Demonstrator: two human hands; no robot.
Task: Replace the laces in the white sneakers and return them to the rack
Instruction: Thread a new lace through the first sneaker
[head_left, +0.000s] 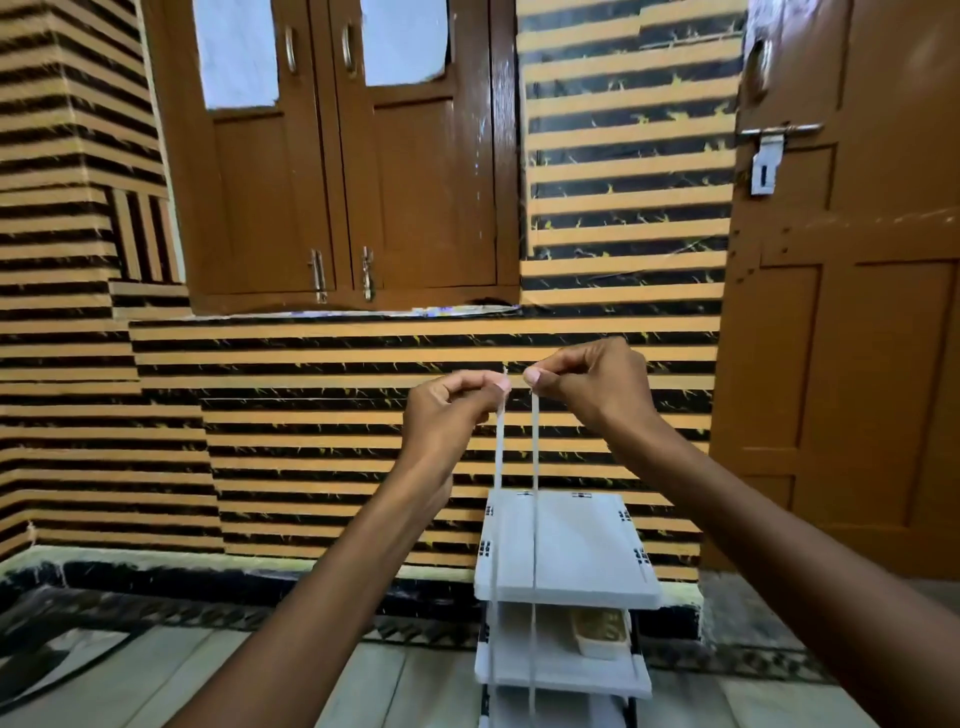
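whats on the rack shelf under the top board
What looks like a pale, white-soled shoe sits at the right of that shelf. The top board hides its upper part and the shelf's rear. The lace, pinched by left hand and right hand, hangs in front.

The two white lace strands (534, 493) leave the picture at the bottom edge, so their lower ends are not seen. It cannot be told if they are one lace. The lower part of the rack (571, 545) is also cut off there. A tan object (600, 631) on its second shelf is half hidden under the top shelf and too blurred to name.
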